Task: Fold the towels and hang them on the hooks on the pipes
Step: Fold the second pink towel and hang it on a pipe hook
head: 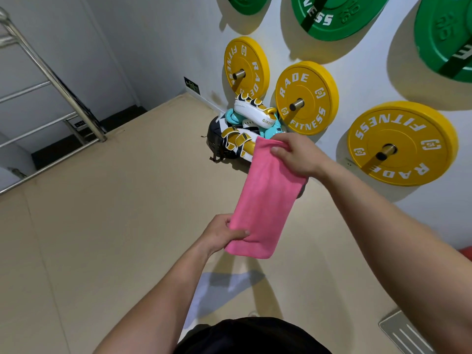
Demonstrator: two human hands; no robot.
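Black clothes point(250, 338) show closest, low down. Ahead, the left hand point(222, 233) pinches the near end of the pink towel point(265, 200); the right hand point(293, 155) grips its far end, so it stretches between the hands. A loose pinch could let the fold fall open.

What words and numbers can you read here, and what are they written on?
"RADE FITNESS": on each of three yellow weight plates on the wall.
"15": small badges on those plates.
"NESS" and "10": green weight plate, rest cut off.
"GING": white pad on the floor, rest unclear.
Green wall sign: too small to read.
Pink towel: no writing.
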